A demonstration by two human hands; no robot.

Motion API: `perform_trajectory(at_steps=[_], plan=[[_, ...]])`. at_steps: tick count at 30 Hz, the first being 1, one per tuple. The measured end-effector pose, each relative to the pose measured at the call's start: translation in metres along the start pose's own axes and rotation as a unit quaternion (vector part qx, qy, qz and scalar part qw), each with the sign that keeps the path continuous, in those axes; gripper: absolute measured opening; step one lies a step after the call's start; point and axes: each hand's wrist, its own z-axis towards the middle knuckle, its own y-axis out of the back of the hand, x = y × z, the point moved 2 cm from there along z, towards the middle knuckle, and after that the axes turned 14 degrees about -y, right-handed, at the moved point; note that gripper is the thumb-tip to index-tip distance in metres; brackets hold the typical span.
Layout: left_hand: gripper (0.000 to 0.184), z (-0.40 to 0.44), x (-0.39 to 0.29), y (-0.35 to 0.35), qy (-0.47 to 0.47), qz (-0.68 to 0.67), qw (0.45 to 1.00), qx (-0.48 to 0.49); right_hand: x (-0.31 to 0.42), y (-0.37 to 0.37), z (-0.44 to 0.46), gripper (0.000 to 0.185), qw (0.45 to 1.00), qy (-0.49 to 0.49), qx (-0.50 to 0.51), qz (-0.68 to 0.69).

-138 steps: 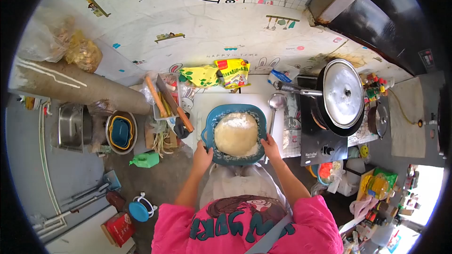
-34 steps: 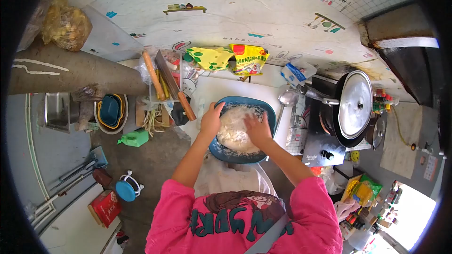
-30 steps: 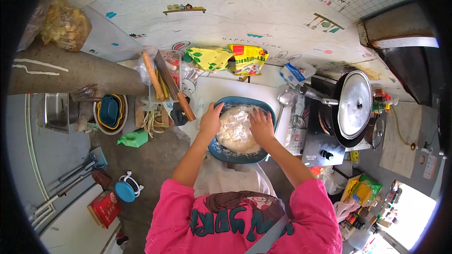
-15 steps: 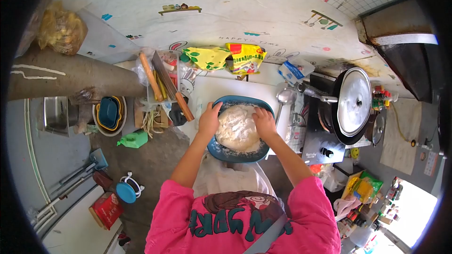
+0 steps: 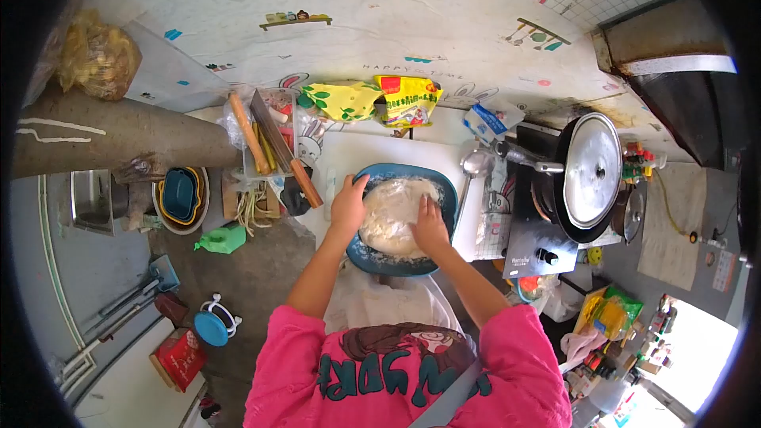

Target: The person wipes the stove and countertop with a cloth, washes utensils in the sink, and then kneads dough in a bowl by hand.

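Note:
A pale, floured lump of dough (image 5: pixel 390 218) lies in a blue basin (image 5: pixel 380 263) with loose flour around it. My left hand (image 5: pixel 348 204) grips the basin's left rim, its fingers wrapped over the edge. On the dough's right side rests my right hand (image 5: pixel 429 226), its fingers lying on the surface and slightly apart. The basin stands at the front of a white board (image 5: pixel 342 152). A metal ladle (image 5: pixel 476 165) lies just to the right of the basin.
At the right, a lidded pan (image 5: pixel 593 178) sits on the black cooktop (image 5: pixel 527 246). A cleaver (image 5: pixel 273 136) and a rolling pin (image 5: pixel 249 133) lean across a clear container at the left. Yellow packets (image 5: pixel 408 101) stand behind the board.
My right hand has left the basin's rim and moved onto the dough, shifting across its right side. My left hand is higher on the left rim. More flour is spread over the dough.

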Motion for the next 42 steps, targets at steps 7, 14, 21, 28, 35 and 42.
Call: perform_trajectory(at_steps=[7, 14, 21, 28, 35, 42], plan=[[0.052, 0.003, -0.002, -0.002, 0.01, 0.004, 1.0, 0.015, 0.014, -0.007, 0.012, 0.072, 0.993, -0.047, -0.03, 0.104], [0.051, 0.003, -0.004, -0.006, 0.014, 0.017, 1.0, -0.004, 0.017, 0.001, 0.007, 0.041, 0.968, -0.065, -0.043, 0.238], [0.051, 0.006, -0.009, -0.002, 0.024, 0.019, 1.0, -0.006, 0.033, -0.009, -0.031, 0.042, 0.962, 0.018, -0.024, 0.27], [0.049, 0.002, -0.003, 0.002, -0.012, 0.019, 1.0, 0.018, 0.035, 0.034, -0.061, 0.065, 0.999, 0.035, -0.008, 0.015], [0.052, -0.004, 0.001, 0.007, -0.058, 0.016, 0.998, 0.012, 0.045, 0.017, -0.019, 0.102, 0.981, 0.144, -0.001, -0.129], [0.058, -0.003, 0.001, 0.005, -0.048, -0.02, 0.999, 0.009, 0.078, 0.007, 0.034, 0.084, 0.952, 0.222, -0.036, -0.206]])
